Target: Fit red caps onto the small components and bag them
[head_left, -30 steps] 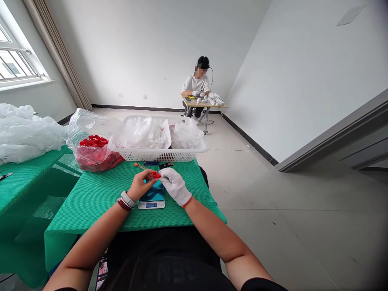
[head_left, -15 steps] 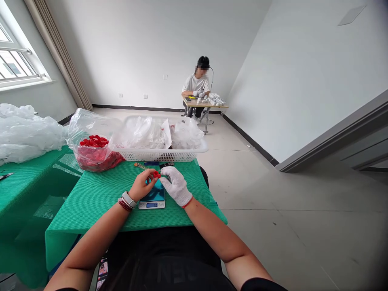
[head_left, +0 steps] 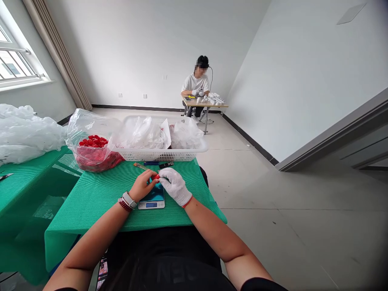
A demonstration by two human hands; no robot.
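My bare left hand (head_left: 142, 185), with a watch and a bead bracelet at the wrist, pinches a small red cap (head_left: 155, 176) above a little digital scale (head_left: 152, 198). My right hand (head_left: 174, 185), in a white glove, is closed against the same red cap from the right. Both hands meet over the scale's blue-green pan. The scale stands on a table under a green mesh cloth (head_left: 97, 198). Whether the gloved fingers hold anything besides the cap is hidden.
A clear bag of red caps (head_left: 94, 152) lies at the back left, next to a white basket (head_left: 157, 154) with plastic bags. Pens and a dark small object (head_left: 155, 164) lie before the basket. Another person (head_left: 196, 84) sits at a far table.
Both hands have sunk slightly toward the scale with the red cap still between them. The scale's display reading has changed.
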